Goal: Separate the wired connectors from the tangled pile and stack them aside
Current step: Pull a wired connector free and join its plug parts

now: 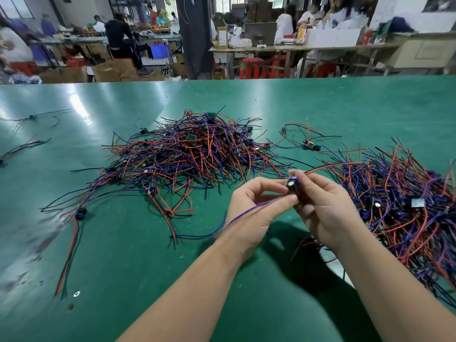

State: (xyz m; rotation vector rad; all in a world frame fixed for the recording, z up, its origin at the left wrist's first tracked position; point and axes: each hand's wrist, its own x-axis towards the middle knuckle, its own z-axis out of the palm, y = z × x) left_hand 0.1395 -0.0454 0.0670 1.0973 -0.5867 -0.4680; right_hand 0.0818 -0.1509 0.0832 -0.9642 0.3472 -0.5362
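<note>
A tangled pile of red, blue and black wired connectors lies in the middle of the green table. A second heap of the same parts spreads along the right side. Between them, raised above the table, my left hand and my right hand both pinch one small wired connector. Its blue wire trails down to the left across my left hand, and its red wire runs off to the right toward the right heap.
Single wired connectors lie apart from the piles: one at front left, two at back right, a few at the far left edge. Beyond the table's far edge, people work at benches among boxes and red stools.
</note>
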